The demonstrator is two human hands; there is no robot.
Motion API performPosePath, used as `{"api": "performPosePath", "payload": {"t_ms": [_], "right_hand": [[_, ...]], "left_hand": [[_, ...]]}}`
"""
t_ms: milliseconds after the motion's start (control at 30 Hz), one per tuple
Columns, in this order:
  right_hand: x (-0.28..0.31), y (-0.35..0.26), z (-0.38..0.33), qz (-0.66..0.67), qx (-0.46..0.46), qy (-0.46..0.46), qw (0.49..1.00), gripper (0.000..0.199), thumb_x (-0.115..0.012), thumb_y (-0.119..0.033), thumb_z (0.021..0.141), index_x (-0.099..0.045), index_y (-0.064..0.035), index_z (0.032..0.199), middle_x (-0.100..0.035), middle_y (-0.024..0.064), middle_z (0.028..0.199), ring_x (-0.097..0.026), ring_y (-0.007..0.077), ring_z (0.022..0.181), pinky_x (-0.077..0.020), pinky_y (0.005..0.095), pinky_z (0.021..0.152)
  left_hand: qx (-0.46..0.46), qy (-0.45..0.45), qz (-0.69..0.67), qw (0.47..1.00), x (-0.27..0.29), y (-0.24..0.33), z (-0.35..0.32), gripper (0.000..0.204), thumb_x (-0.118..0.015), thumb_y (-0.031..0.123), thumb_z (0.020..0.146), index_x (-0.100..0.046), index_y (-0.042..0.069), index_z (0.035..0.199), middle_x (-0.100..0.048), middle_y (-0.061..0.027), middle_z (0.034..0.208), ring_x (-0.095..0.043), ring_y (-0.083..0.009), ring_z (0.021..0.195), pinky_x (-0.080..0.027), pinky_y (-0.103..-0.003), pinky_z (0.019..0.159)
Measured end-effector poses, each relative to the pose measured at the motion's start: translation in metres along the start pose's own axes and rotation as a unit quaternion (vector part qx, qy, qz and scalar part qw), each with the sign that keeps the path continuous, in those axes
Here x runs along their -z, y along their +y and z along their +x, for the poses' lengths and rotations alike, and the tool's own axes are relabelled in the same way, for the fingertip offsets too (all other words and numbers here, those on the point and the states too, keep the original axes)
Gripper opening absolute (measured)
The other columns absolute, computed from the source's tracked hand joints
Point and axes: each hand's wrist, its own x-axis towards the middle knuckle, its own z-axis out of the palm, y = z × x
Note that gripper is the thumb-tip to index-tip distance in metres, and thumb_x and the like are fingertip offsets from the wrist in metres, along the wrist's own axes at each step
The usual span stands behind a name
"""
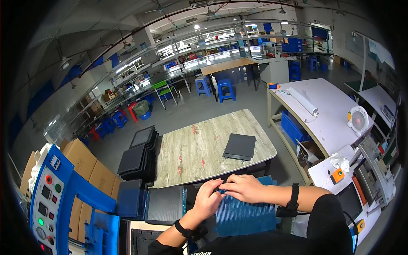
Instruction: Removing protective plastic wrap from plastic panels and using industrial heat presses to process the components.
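Observation:
In front of me is a blue, glossy, ribbed sheet or stack of sheets (246,216), close to my body. My left hand (207,199) is closed at its upper left corner, with the fingers bent. From the right, my right hand (243,188) reaches over the far edge of the blue sheet, its fingers pressed together against the left fingertips. Whatever is pinched between them is too small or hidden to make out. Both wrists wear black straps. Beside my left hand lies a stack of dark ribbed panels (165,205) with blue film at its edge.
Ahead stands a wood-patterned table (204,140) bearing dark flat panels (239,147). More black panels (138,157) are piled at its left. A blue machine (49,204) with buttons stands at left, near cardboard boxes (91,170). A white bench (316,110) holds a small fan (358,120) at right.

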Motion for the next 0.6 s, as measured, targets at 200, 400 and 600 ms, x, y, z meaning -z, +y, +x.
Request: {"api": "performPosePath", "payload": {"t_ms": [200,400,600], "right_hand": [[-0.017,-0.006,0.006,0.121,-0.005,0.061,0.991,0.018,-0.068,-0.011,0.08,-0.063,-0.0058,0.097,-0.056,0.013,0.105,-0.061,0.0295,0.088,-0.0514,0.0358,0.077],[-0.013,-0.014,0.01,0.008,0.111,0.12,0.986,0.018,-0.066,-0.012,0.072,-0.059,-0.0056,0.087,-0.051,0.0187,0.119,-0.049,0.0359,0.116,-0.0404,0.0471,0.096],[-0.008,-0.016,0.002,-0.049,0.146,0.083,0.985,0.027,-0.068,-0.019,0.072,-0.057,-0.0035,0.09,-0.051,0.0161,0.121,-0.045,0.0344,0.121,-0.0334,0.049,0.103]], "left_hand": [[0.014,0.012,0.011,1.0,0.005,0.008,0.001,0.024,-0.074,0.005,0.07,-0.051,0.002,0.076,-0.061,-0.0184,0.11,-0.06,-0.0341,0.101,-0.048,-0.044,0.086],[0.13,-0.008,-0.045,0.99,0.006,0.014,-0.008,0.044,-0.08,0.011,0.065,-0.051,0.005,0.099,-0.06,-0.0159,0.111,-0.057,-0.0329,0.102,-0.044,-0.042,0.085],[0.036,-0.134,0.113,0.984,0.017,0.017,-0.002,0.048,-0.074,0.013,0.069,-0.058,0.003,0.114,-0.058,-0.0145,0.118,-0.054,-0.032,0.112,-0.042,-0.044,0.095]]}}
